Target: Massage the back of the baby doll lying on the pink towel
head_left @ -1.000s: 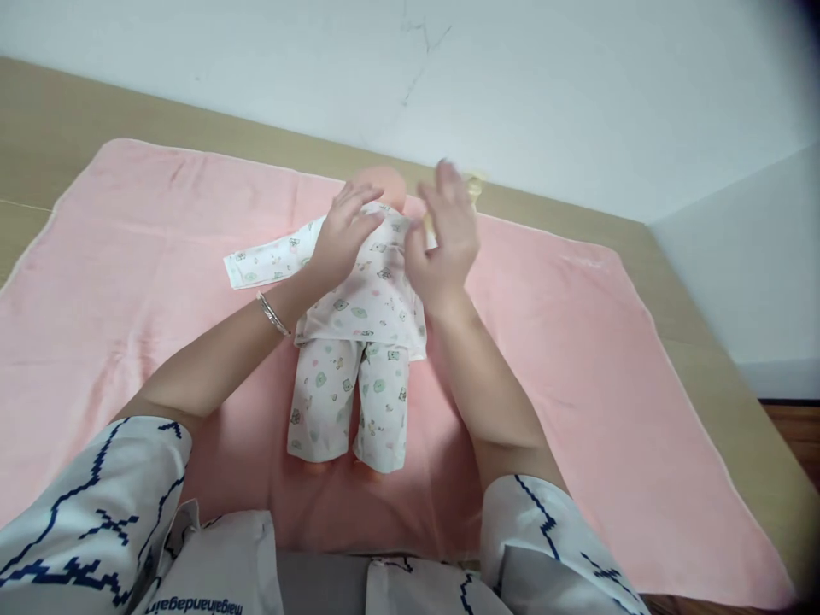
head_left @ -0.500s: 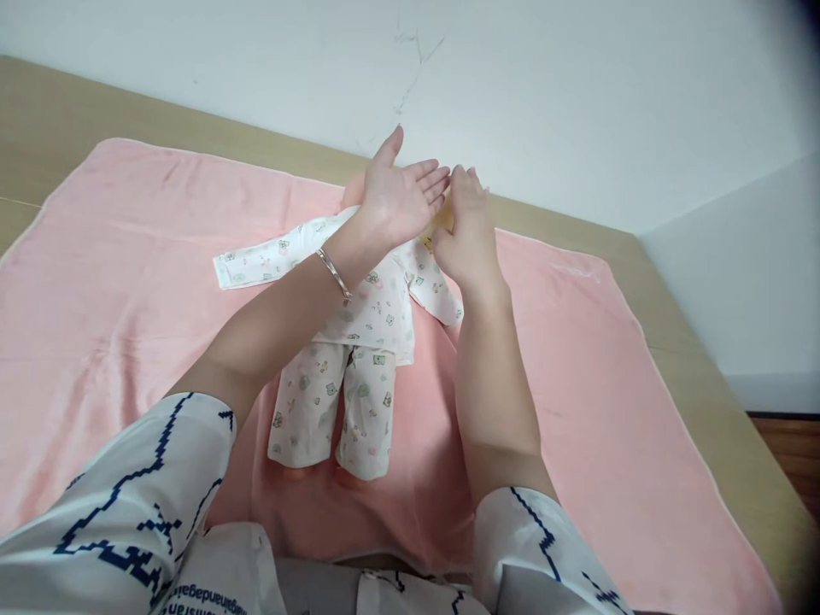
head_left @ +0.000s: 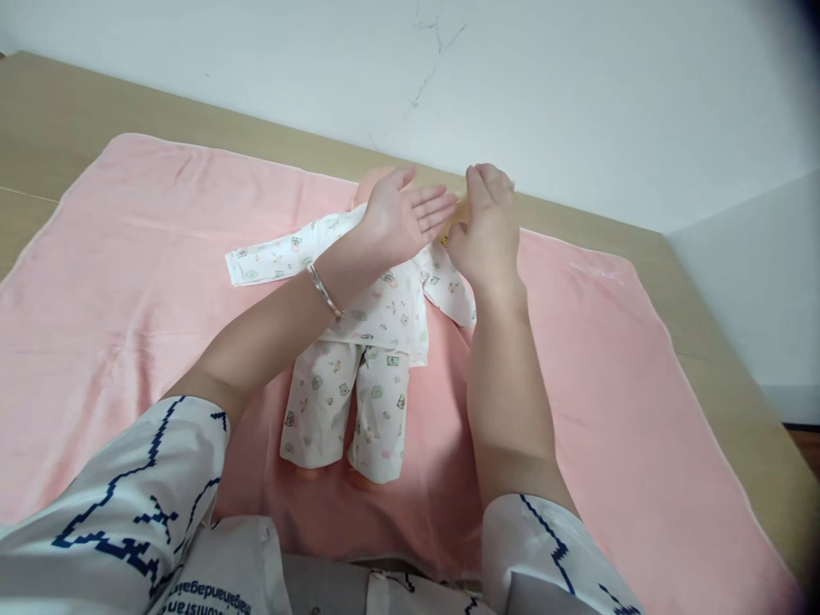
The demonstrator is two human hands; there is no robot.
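Note:
A doll dressed in a white printed long-sleeved top (head_left: 397, 312) and matching trousers (head_left: 377, 410) lies on its back on a pink blanket (head_left: 179, 231). My left hand (head_left: 410, 218), palm turned up and fingers stretched out, is over the doll's upper body and hides part of its head (head_left: 371, 184). Just to the right, my right hand (head_left: 485, 226) shows its back, with fingers extended. Both hands are empty, their fingertips close together. Something yellow (head_left: 445, 241) peeks out between them, mostly hidden, and I cannot make out what it is.
The blanket covers most of a light wooden table (head_left: 192, 115). Behind the table rises a white wall (head_left: 288, 77) with scribbled marks. On the right the table ends at a slanting edge.
My left hand has tipped a little lower, its thumb now less raised. The right hand has shifted slightly right, widening the gap between the hands. The whole view has moved slightly.

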